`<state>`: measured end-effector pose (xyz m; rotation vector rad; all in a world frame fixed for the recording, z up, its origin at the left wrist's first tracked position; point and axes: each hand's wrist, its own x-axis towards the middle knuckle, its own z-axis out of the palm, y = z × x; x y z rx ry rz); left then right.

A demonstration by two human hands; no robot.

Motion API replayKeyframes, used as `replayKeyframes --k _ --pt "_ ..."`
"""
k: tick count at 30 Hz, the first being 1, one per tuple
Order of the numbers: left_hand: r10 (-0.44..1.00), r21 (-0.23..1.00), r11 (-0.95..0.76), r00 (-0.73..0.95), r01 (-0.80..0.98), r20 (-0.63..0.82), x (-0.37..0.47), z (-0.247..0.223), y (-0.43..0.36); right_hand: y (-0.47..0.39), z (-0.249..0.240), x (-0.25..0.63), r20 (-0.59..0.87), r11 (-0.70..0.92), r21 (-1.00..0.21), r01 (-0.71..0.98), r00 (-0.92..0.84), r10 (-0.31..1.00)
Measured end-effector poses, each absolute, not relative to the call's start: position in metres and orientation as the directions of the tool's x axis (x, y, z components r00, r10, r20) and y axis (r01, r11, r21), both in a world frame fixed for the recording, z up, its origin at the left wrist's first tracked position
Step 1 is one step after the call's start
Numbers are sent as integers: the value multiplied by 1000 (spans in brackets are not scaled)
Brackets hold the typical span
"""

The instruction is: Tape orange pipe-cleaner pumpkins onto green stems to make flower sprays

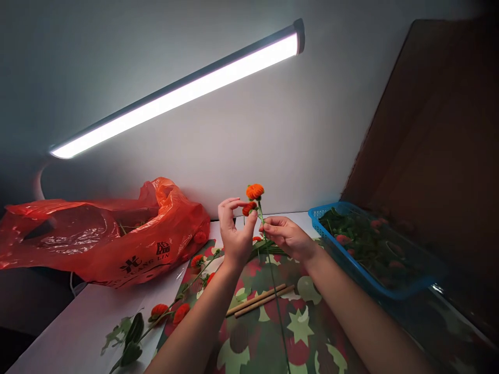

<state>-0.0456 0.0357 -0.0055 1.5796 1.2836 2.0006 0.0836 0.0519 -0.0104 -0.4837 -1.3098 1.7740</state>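
— Left hand [237, 240], posed how?
— Raised and bent up at the wrist, with a crooked index finger and an upright thumb at the lower bloom [248, 209].
— Clamped on it?
— Cannot tell; close about it, anyway.
— And the right hand [287, 236]?
— Turned sideways, pointing left at the end of a slanting forearm [346, 298], with thumb and fingertips pinched together on the green stem [261, 211].
— Stem where?
— Nearly upright between both hands, above the patterned mat [265, 332] and two wooden sticks [265, 301], with an orange bloom [255, 191] on top.
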Motion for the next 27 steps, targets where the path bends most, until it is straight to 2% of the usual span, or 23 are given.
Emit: replayKeyframes --k 1,3,6,8,13,20,27 --pt "592 659 -610 -300 440 748 -50 -6 37 52 -10 85 161 -113 -906 -408 -579 800" --pt "464 470 -627 -187 621 866 -59 -5 38 52 -9 86 149 -163 -889 -427 -607 780" --pt "403 290 -632 -15 718 915 -68 -4 39 52 -7 88 137 -214 -865 -454 -623 770" --pt "392 225 -634 58 740 918 -70 -5 40 52 -6 89 114 -244 -859 -450 -632 766" --pt "384 232 -595 19 770 923 -63 -9 40 50 -3 88 119 -263 -843 -470 -638 761" --pt "585 442 -612 -1 656 811 -59 -7 42 51 -7 84 170 -264 -815 -516 -648 743" --pt "589 347 -598 102 722 802 -64 -2 43 54 -9 87 126 -269 -830 -488 -635 762"
